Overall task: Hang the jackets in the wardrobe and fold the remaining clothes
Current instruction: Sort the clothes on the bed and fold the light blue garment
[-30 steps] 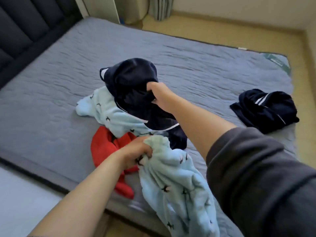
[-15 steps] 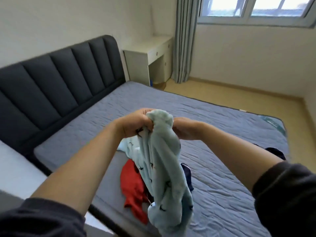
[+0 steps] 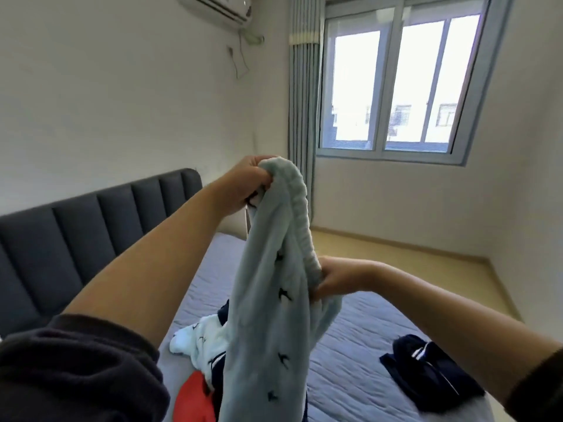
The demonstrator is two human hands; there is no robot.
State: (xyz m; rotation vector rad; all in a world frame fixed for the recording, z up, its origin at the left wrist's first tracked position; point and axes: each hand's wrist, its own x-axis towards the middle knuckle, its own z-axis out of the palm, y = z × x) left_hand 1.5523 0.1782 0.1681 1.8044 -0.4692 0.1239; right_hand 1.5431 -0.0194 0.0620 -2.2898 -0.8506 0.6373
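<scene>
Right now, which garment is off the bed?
The pale blue fleece, gripped by the left hand and right hand; the red garment and navy garment lie on the bed.

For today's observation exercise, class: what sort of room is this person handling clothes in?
Most likely a home bedroom: a bed with a padded headboard, a curtained window, and a wall air conditioner.

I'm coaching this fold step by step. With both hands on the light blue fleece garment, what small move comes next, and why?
Probably raise the right hand level with the left hand and draw them apart. The left grips the ribbed band high, the right lower, so the light blue fleece garment hangs bunched above the bed; spreading should open it flat.
</scene>
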